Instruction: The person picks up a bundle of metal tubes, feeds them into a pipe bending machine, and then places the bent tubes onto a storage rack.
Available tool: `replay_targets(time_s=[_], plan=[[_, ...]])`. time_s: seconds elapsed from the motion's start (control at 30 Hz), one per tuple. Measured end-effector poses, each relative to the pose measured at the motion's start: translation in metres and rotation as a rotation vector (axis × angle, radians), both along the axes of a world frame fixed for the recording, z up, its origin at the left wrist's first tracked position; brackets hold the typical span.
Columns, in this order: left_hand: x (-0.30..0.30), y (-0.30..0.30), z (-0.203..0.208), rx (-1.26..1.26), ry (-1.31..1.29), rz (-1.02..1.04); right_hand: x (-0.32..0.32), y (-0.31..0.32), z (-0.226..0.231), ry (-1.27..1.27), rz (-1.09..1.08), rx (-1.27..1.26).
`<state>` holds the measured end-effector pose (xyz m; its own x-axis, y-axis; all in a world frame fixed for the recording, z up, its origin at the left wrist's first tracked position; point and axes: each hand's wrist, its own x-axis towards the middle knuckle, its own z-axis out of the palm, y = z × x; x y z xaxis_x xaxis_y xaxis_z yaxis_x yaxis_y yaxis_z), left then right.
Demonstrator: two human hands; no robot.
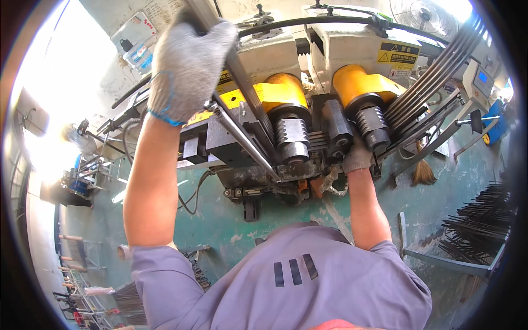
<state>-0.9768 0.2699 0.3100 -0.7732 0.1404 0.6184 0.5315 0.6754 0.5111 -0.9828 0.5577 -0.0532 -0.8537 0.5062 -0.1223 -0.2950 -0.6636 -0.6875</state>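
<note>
My left hand (192, 66), in a grey knit glove with a blue cuff edge, is raised at the upper left. It is closed on a bundle of metal rods (246, 77) slanting down into the bending machine (264, 44). Just below that hand lies a shiny steel lever (242, 137). My right hand (358, 158), also gloved, reaches low into the machine beside a dark faceted block (336, 124); its fingers are hidden. Ridged steel rollers (292, 135) stand under yellow arms (283, 91). Several rods (434, 71) rise to the upper right from the right ridged roller (373, 124).
A control box (479, 78) with a lit screen stands at the right, above a straw broom (424, 173). Dark rods (478, 223) are piled by a metal frame (445, 262) on the green floor. A cable (192, 201) hangs left of the machine. More rods (129, 300) lie lower left.
</note>
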Motion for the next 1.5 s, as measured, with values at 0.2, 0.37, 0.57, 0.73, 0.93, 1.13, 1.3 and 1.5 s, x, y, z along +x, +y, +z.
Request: replay_targets(time_s=[0.2,0.37,0.57,0.73,0.93,1.13,1.3,1.5], plan=[[0.018,0.073,0.028,-0.02,-0.151,-0.062,-0.005,0.004,-0.015,0.003,-0.075,0.205],[-0.016,0.073,0.034,0.197,-0.25,-0.261,0.003,-0.007,0.004,-0.035,-0.072,0.154],[-0.002,0.096,0.034,0.309,-0.134,-0.132,-0.001,-0.006,0.0,-0.045,-0.068,0.106],[0.007,0.1,0.036,0.219,-0.113,-0.024,-0.011,0.0,-0.019,-0.077,-0.173,0.271],[-0.004,0.088,0.024,0.201,0.004,-0.164,-0.019,0.006,-0.037,-0.056,-0.104,0.188],[-0.012,0.088,0.02,0.229,0.008,-0.198,-0.01,0.0,-0.017,-0.026,-0.102,0.116],[0.0,0.097,0.032,0.237,-0.126,-0.092,-0.009,-0.001,-0.013,-0.05,-0.138,0.17],[0.001,0.1,0.035,0.211,-0.128,-0.017,-0.011,0.0,-0.017,-0.079,-0.118,0.182]])
